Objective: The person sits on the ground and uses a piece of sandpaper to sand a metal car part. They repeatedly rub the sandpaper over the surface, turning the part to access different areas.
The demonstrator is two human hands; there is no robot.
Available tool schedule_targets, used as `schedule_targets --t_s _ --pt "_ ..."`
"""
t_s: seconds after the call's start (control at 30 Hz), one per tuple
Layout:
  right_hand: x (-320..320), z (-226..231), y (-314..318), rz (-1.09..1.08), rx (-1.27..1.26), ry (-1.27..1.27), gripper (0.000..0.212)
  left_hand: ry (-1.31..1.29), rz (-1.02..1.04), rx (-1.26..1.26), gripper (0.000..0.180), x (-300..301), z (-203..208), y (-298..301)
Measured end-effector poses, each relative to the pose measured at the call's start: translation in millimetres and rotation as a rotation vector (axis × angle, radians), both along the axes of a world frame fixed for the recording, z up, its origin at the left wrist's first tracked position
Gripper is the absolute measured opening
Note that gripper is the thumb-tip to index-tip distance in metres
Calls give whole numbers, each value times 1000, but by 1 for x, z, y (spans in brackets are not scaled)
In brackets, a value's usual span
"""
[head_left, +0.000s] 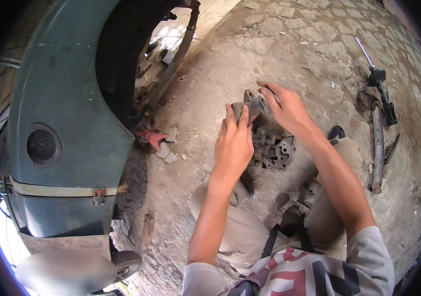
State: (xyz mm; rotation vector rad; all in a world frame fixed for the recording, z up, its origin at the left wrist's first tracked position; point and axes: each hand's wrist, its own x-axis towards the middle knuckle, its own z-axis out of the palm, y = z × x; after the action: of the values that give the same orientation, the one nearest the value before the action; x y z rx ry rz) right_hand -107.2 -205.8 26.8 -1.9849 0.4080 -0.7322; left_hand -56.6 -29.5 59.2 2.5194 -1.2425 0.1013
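Note:
A greasy metal casting (275, 148) with bolt holes and a round flange rests on the ground between my knees. A dull grey, sheet-like piece (246, 108) with a reddish lower edge lies across its far end; its exact kind is unclear. My left hand (234, 143) grips this piece, two fingers stretched over its top and the thumb hidden. Over the casting's far right side, my right hand (289, 109) has its fingers extended and a gap showing by the thumb. Nothing shows between those fingers.
A green vehicle body (72, 93) with an open wheel arch fills the left. Beside it lie a red metal piece (152, 139) and a wood block (148, 229). A shock absorber (382, 89) and a rusty metal arm (377, 148) lie on the rough ground at right.

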Motion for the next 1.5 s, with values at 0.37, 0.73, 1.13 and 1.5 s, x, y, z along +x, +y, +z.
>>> schedule_targets --t_s 0.37,0.73,1.13,1.5 --pt "-4 1 -3 -1 19 -11 36 -31 24 -17 44 -1 -1 -7" --pt "-2 2 1 22 14 -2 35 -25 34 -9 44 2 0 -9" --pt "5 -23 -8 -21 77 -26 35 -135 32 31 45 -9 -8 -9" --pt "-1 -17 10 4 30 74 36 -91 14 -84 44 -2 -14 2"
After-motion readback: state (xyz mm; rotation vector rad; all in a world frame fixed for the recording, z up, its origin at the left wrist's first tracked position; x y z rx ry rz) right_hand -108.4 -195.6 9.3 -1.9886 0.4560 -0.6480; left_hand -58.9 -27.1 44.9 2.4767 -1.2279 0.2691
